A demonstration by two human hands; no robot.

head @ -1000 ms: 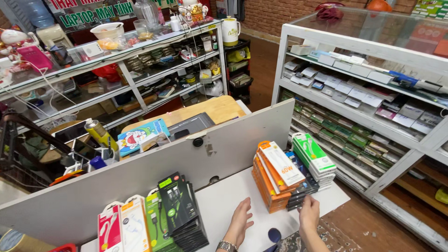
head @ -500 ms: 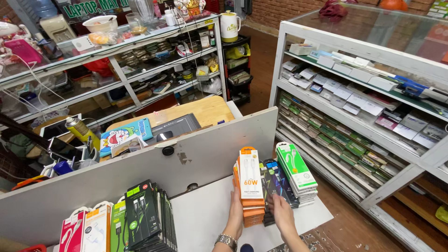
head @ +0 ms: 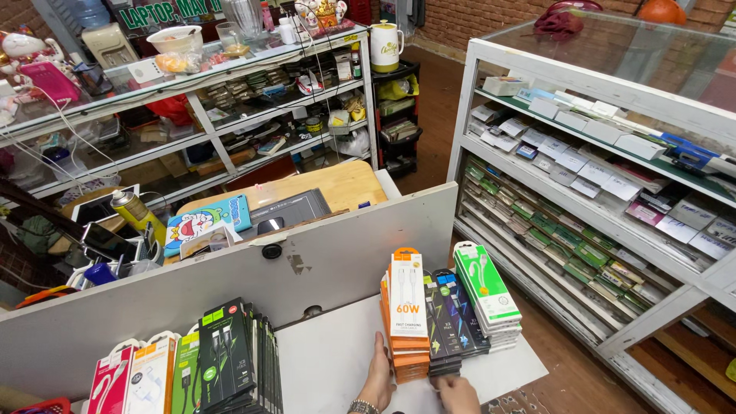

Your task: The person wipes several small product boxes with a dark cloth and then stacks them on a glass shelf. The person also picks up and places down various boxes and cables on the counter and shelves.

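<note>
Orange-and-white cable boxes (head: 407,322) stand upright in a row at the white counter's (head: 337,360) right end, leaning on the grey partition (head: 230,284). Left hand (head: 378,373) lies flat against the row's left side, fingers straight. Right hand (head: 458,393) touches the base of the black boxes (head: 452,318); its grip cannot be told. Green-and-white boxes (head: 484,287) are already stacked alongside; the rows look nearly squared.

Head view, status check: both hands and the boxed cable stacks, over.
Left hand flat against the orange-and-white cable box stack. Right hand at the foot of the black cable box stack. Green-and-white box stack leans alongside, untouched.
</note>
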